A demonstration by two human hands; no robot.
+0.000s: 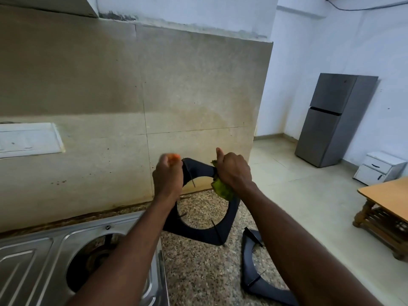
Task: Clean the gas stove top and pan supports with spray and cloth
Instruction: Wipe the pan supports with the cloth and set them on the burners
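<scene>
A black square pan support (198, 234) with a round opening stands on edge on the speckled granite counter (198, 272). My left hand (168, 177) grips its upper left rim. My right hand (234, 171) holds a green cloth (221, 188) pressed around the support's upper right rim, thumb pointing up. A second black pan support (260, 286) lies flat on the counter to the lower right, partly hidden by my right forearm. The steel gas stove (44, 250) sits at the lower left with one burner well (97, 257) bare. No spray bottle is in view.
A beige tiled backsplash (132, 107) rises behind the counter and ends at the right. Beyond it, the floor holds a grey fridge (333, 120), a small white drawer unit (379, 167) and a wooden table (388, 199). A white switch plate (28, 140) is on the wall at left.
</scene>
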